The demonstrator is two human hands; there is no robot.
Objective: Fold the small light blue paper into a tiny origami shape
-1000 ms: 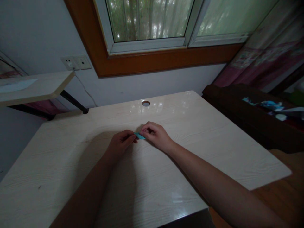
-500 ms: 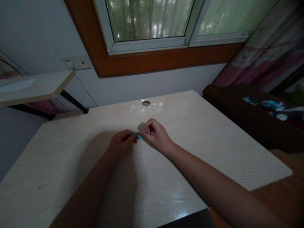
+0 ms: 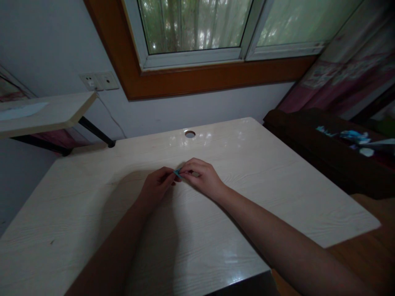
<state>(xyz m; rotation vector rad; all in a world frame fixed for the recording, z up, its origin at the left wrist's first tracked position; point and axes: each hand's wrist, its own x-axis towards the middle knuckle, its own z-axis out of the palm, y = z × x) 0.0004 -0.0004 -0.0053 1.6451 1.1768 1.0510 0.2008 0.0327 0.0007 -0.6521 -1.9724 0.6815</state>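
Note:
Both my hands meet near the middle of a pale wooden table (image 3: 277, 181). My left hand (image 3: 157, 185) pinches one end of a small folded blue paper (image 3: 177, 172). My right hand (image 3: 202, 176) has its fingers closed over the paper's other end and covers most of it. Only a small blue tip shows between the two sets of fingertips. The paper is held low, just above or on the tabletop; I cannot tell which.
A round cable hole (image 3: 189, 134) lies at the table's far edge. A raised shelf (image 3: 46, 113) stands at the left, a wall socket (image 3: 98, 81) behind it. A dark bench with small things on it (image 3: 339, 144) sits to the right, under a curtain.
My right hand's fingers have lowered and slid left over the blue paper, hiding more of it. My left hand has stayed in its place.

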